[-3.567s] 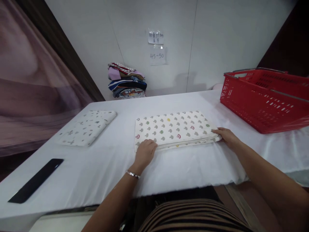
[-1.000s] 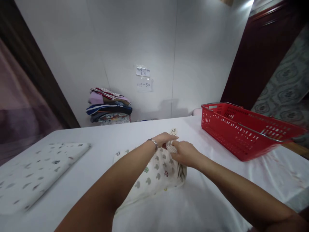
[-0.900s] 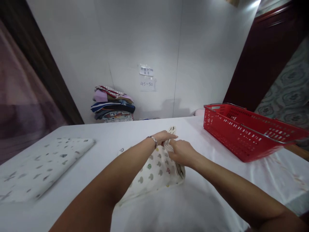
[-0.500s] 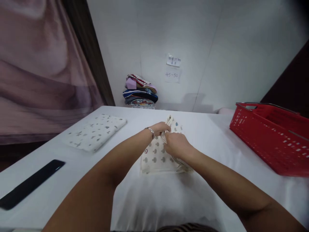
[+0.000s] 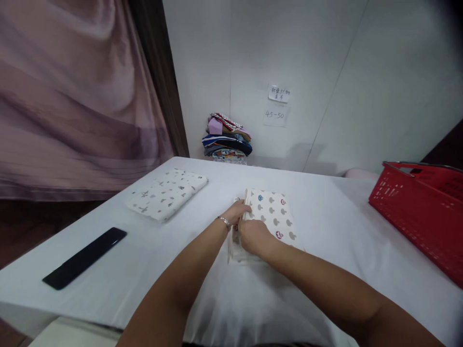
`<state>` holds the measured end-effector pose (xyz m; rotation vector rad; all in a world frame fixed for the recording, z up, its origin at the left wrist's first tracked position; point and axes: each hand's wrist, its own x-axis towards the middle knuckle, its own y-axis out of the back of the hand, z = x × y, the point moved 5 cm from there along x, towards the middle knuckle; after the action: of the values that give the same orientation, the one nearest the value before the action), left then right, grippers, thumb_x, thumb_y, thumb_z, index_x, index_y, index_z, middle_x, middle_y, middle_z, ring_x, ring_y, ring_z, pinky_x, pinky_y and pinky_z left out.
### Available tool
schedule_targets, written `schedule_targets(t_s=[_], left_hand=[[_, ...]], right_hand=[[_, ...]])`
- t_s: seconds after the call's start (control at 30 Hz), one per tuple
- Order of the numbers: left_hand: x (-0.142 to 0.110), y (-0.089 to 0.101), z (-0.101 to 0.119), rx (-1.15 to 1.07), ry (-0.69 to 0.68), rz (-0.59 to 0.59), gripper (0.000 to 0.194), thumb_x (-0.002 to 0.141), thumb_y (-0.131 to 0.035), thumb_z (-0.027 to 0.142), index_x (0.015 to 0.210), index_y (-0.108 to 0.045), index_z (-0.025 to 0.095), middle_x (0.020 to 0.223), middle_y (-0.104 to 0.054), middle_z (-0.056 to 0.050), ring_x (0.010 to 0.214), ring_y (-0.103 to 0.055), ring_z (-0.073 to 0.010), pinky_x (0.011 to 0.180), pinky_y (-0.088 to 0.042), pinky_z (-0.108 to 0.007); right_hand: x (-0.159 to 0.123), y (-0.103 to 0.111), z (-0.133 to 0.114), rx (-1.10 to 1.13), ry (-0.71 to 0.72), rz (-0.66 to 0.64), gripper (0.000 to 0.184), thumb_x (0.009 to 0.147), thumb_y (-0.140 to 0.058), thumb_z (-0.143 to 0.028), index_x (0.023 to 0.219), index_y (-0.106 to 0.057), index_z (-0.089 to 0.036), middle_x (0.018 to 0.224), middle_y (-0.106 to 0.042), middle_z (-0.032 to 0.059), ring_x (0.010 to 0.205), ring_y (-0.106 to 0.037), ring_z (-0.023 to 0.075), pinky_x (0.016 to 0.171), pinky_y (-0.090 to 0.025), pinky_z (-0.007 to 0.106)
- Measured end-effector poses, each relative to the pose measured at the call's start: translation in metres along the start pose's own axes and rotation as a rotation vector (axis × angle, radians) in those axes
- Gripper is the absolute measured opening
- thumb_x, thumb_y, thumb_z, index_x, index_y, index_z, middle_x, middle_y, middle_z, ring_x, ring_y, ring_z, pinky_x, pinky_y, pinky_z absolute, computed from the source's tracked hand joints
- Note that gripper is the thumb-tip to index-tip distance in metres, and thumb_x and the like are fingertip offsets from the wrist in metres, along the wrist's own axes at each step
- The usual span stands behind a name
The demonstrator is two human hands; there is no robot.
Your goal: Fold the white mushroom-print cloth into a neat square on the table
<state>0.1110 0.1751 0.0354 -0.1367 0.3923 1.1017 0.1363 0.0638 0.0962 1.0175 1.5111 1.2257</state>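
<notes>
A cream cloth [image 5: 273,212] printed with grey, red and blue mushroom-like shapes lies folded in layers on the white-covered table. My left hand [image 5: 237,212], with a silvery bracelet at its wrist, pinches the cloth's left folded edge toward the far end. Closer to me, my right hand [image 5: 255,236] is closed on the same edge, its fingertips partly hidden by the cloth and the hand itself. To the left lies a second folded cloth [image 5: 168,193], white with small scattered prints, touched by neither hand.
A long black flat object [image 5: 85,258] lies at the table's left. On the right stands a red perforated basket [image 5: 419,217] with a metal handle. Several folded fabrics [image 5: 227,140] are stacked behind the table's far edge. Paper notes [image 5: 277,115] hang on the wall; a pink curtain [image 5: 72,96] hangs left.
The cloth's gathered upper layer has turned over toward the left and now lies flatter, its print showing on top. Both hands have moved to the left edge. The camera view has shifted left.
</notes>
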Motion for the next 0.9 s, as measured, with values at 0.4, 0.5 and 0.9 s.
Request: schedule_targets(t_s=[0.4, 0.5, 0.9], left_hand=[[-0.008, 0.041, -0.011, 0.241, -0.091, 0.298, 0.044, 0.059, -0.060, 0.012, 0.103, -0.058, 0.015, 0.112, -0.063, -0.013, 0.104, -0.058, -0.0245, 0.079, -0.045, -0.026], [-0.012, 0.050, -0.012, 0.481, -0.102, 0.337, 0.038, 0.061, -0.061, 0.017, 0.099, -0.061, 0.017, 0.112, -0.062, -0.013, 0.106, -0.056, -0.0268, 0.085, -0.042, -0.030], [-0.011, 0.058, -0.035, 0.463, -0.101, 0.327, 0.048, 0.068, -0.060, 0.022, 0.115, -0.054, 0.015, 0.104, -0.066, -0.009, 0.091, -0.062, -0.0196, 0.075, -0.044, -0.025]], right_hand=[[0.011, -0.010, -0.019, -0.040, 0.037, 0.007, 0.026, 0.076, -0.051, -0.008, 0.101, -0.059, -0.010, 0.087, -0.068, 0.0138, 0.081, -0.066, 0.0244, 0.065, -0.050, 0.031], [0.012, -0.013, -0.023, -0.059, 0.050, -0.023, 0.027, 0.075, -0.051, -0.006, 0.100, -0.060, -0.009, 0.087, -0.068, 0.0138, 0.080, -0.066, 0.0255, 0.065, -0.050, 0.032], [-0.037, -0.039, -0.043, -0.190, 0.192, 0.090, 0.063, 0.076, -0.049, -0.009, 0.138, -0.036, -0.016, 0.100, -0.063, 0.0187, 0.082, -0.060, 0.0292, 0.062, -0.047, 0.036]])
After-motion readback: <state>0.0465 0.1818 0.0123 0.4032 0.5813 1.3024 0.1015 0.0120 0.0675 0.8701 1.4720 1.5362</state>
